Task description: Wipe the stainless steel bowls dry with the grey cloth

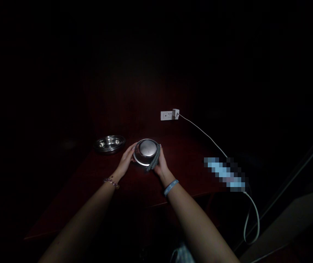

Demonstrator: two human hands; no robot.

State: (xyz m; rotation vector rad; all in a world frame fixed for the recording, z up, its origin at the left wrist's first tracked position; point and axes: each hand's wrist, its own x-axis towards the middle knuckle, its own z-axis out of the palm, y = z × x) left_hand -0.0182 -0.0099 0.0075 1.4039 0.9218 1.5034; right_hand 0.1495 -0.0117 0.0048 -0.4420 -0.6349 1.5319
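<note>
A small steel bowl (146, 150) is held up over a dark red table (189, 160), its shiny underside turned toward me. My left hand (126, 160) grips the bowl's left rim with curled fingers. My right hand (159, 165) presses a grey cloth (154, 160) against the bowl's right edge. A beaded bracelet sits on my left wrist and a blue band on my right wrist.
A stack of steel bowls (109, 143) rests on the table to the left. A white wall socket with a charger (170, 114) is behind, and its white cable (202, 133) runs right to a blurred device (226, 174) near the table edge. The surroundings are very dark.
</note>
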